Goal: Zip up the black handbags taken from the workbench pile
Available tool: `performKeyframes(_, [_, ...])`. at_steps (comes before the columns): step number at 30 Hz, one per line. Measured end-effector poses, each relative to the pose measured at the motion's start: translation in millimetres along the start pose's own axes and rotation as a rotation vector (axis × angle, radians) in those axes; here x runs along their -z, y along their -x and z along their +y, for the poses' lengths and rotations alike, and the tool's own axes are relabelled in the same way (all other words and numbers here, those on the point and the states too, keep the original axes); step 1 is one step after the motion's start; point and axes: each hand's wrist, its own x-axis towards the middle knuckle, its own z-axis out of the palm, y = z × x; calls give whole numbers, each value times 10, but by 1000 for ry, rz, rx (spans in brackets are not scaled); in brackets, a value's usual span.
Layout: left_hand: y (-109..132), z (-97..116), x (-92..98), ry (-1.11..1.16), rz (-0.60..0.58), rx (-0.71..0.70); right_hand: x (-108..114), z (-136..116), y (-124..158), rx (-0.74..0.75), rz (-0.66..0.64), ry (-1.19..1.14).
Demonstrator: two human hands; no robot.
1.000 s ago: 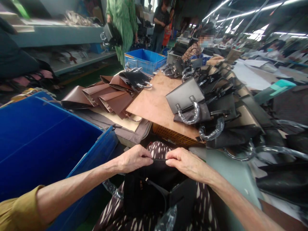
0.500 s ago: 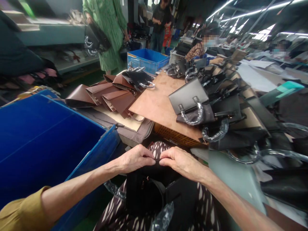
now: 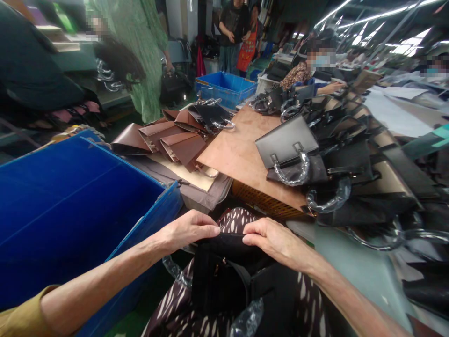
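A black handbag (image 3: 224, 285) lies across my lap on patterned cloth, its top toward me. Clear plastic wraps its handles (image 3: 247, 318), and a small metal zip pull shows inside the opening. My left hand (image 3: 194, 229) pinches the bag's far black edge between thumb and fingers. A short way to the right, my right hand (image 3: 268, 238) pinches the same edge. A stretch of that edge shows between the two hands. The lower part of the bag is dark and hard to make out.
A big blue bin (image 3: 70, 196) stands at my left. Brown handbags (image 3: 185, 140) lie ahead beside a tan board (image 3: 235, 145). Black and grey handbags (image 3: 287, 140) are piled to the right. A smaller blue crate (image 3: 224, 89) and several people are farther off.
My hands have moved apart along the bag's edge, baring more of it between them. The person in green has moved left, and the view has turned slightly left.
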Motion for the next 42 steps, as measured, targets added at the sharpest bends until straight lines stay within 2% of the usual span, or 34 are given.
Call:
performKeyframes(6, [-100,-39,-89,-24,17,36,-7,-6,28,-33,8,19])
performKeyframes(14, [-108,13,-80,-209,2,-83,-29,-15,34,-30,14,35])
performKeyframes(20, [-83,-27,-73,-189,6,-142,29,-59,32,-24,-24,57])
performKeyframes(24, [-74,-35,-64,-162,2,-151,23,-165,-53,7,-32,22])
performKeyframes(30, [-37,-73,-33,-128,-16,-219,-98,-271,-246,101,-49,-30])
performKeyframes(33, [33,-82,25,-49,-40,-160,-127,-275,-265,85,-23,-38])
performKeyframes(37, [128,-77,55,-11,23,14,-126,-271,-258,76,-38,-42])
performKeyframes(42, [122,-102,-24,-148,86,-47,-153,-260,-277,109,-26,-17])
